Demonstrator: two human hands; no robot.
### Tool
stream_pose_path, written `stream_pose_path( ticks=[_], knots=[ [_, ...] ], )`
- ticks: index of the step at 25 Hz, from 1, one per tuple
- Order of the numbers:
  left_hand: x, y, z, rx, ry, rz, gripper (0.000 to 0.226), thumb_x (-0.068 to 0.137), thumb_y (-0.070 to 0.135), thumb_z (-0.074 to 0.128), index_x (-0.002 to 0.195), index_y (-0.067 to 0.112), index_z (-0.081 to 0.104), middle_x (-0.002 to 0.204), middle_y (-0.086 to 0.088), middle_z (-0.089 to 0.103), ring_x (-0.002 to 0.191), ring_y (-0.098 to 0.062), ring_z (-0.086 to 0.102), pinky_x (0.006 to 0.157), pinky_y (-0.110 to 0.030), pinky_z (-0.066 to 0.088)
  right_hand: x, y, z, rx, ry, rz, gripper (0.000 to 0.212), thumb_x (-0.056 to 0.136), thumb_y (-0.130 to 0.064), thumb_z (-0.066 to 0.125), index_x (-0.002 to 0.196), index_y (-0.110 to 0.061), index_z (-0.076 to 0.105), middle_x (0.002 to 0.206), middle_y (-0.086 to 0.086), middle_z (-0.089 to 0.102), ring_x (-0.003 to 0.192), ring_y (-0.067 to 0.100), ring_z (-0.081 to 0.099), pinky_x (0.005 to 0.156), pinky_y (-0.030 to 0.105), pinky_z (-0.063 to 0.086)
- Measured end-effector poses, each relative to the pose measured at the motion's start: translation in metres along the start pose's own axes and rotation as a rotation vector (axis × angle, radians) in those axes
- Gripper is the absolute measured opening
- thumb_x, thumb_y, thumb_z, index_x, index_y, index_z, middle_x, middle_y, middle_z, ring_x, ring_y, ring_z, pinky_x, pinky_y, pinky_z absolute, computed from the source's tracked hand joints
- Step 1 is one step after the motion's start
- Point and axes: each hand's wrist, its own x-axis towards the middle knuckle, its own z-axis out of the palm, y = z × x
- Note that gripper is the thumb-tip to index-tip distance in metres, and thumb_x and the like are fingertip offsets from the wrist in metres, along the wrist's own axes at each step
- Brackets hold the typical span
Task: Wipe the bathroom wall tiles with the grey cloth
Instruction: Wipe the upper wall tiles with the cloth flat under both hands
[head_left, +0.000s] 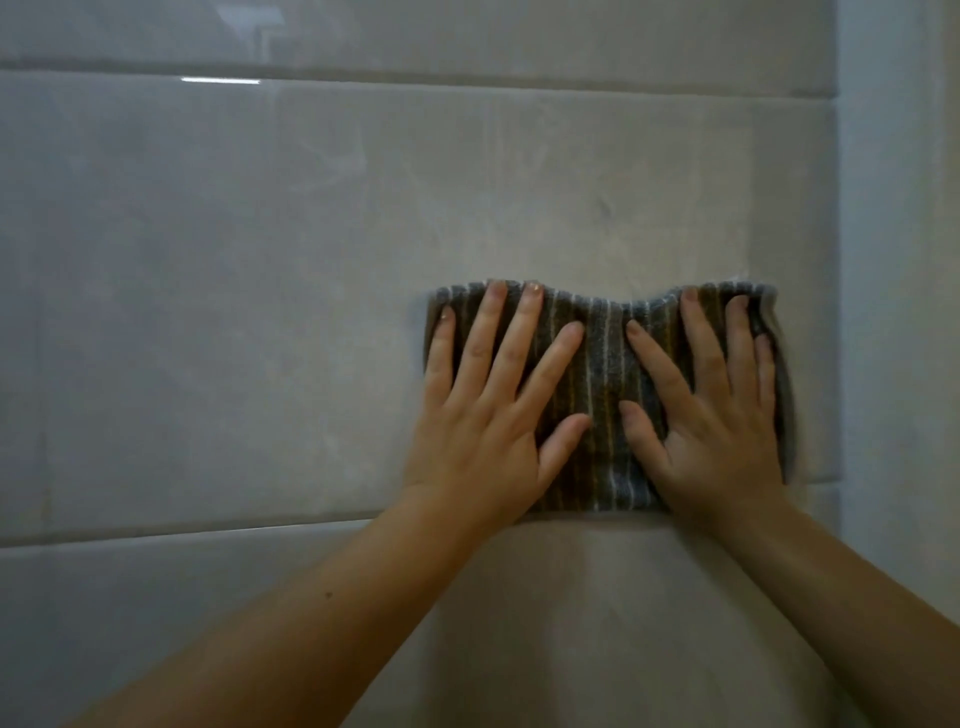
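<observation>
Both hands, left hand (483, 410) and right hand (711, 415), lay flat with fingers spread, grasping nothing, pressing the ribbed striped grey cloth (605, 395) against a glossy wall tile (234, 286).

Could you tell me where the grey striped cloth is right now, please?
In the head view, the grey striped cloth lies flat against the glossy grey wall tile, right of centre, pressed under the left hand and right hand.

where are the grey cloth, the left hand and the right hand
grey cloth (605, 364), head view, striped middle between the hands
left hand (488, 415), head view, back of the hand
right hand (719, 431), head view, back of the hand
</observation>
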Motion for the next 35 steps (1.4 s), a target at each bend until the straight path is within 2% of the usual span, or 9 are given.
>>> stream_pose_path(
  ticks=[5,10,15,27,35],
  knots=[
    [0.026,0.045,0.008,-0.034,-0.014,0.055,0.070,0.099,0.062,0.033,0.157,0.026,0.022,0.166,-0.010,0.010,0.153,-0.032,0.003,0.122,-0.054,0.003,-0.020,0.044,-0.006,-0.002,-0.033,0.139,0.060,0.093,-0.047,0.034,0.150,-0.029,0.027,0.161,0.010,0.016,0.149,0.034,0.003,0.119,0.054,0.005],
    [0.005,0.037,0.010,-0.043,-0.018,0.158,0.068,0.099,0.062,0.030,0.157,0.026,0.024,0.166,-0.010,0.011,0.153,-0.031,0.004,0.123,-0.052,0.003,-0.049,0.013,-0.002,-0.003,-0.019,0.315,0.060,0.094,-0.045,0.030,0.151,-0.026,0.024,0.160,0.014,0.013,0.148,0.038,0.003,0.117,0.058,0.005],
    [-0.035,-0.036,-0.002,-0.021,-0.008,0.125,0.067,0.099,0.062,0.035,0.156,0.028,0.028,0.165,-0.008,0.016,0.153,-0.029,0.009,0.123,-0.052,0.009,-0.039,-0.070,0.007,-0.020,0.005,0.262,0.062,0.092,-0.043,0.032,0.150,-0.021,0.028,0.158,0.021,0.017,0.146,0.044,0.007,0.116,0.061,0.006],
    [-0.136,-0.282,-0.047,0.097,0.004,0.019,0.065,0.099,0.061,0.034,0.155,0.028,0.030,0.164,-0.008,0.020,0.153,-0.029,0.012,0.122,-0.054,0.014,0.031,-0.327,0.036,0.007,0.013,0.100,0.062,0.092,-0.044,0.037,0.150,-0.023,0.032,0.157,0.022,0.022,0.143,0.050,0.013,0.113,0.065,0.014],
    [-0.136,-0.412,-0.070,0.128,0.000,0.090,0.067,0.099,0.065,0.025,0.157,0.031,0.020,0.166,-0.005,0.013,0.154,-0.026,0.006,0.123,-0.055,0.010,0.095,-0.425,0.049,0.016,0.007,0.089,0.062,0.092,-0.048,0.033,0.150,-0.027,0.031,0.158,0.018,0.019,0.145,0.046,0.009,0.115,0.063,0.010]
  ],
)
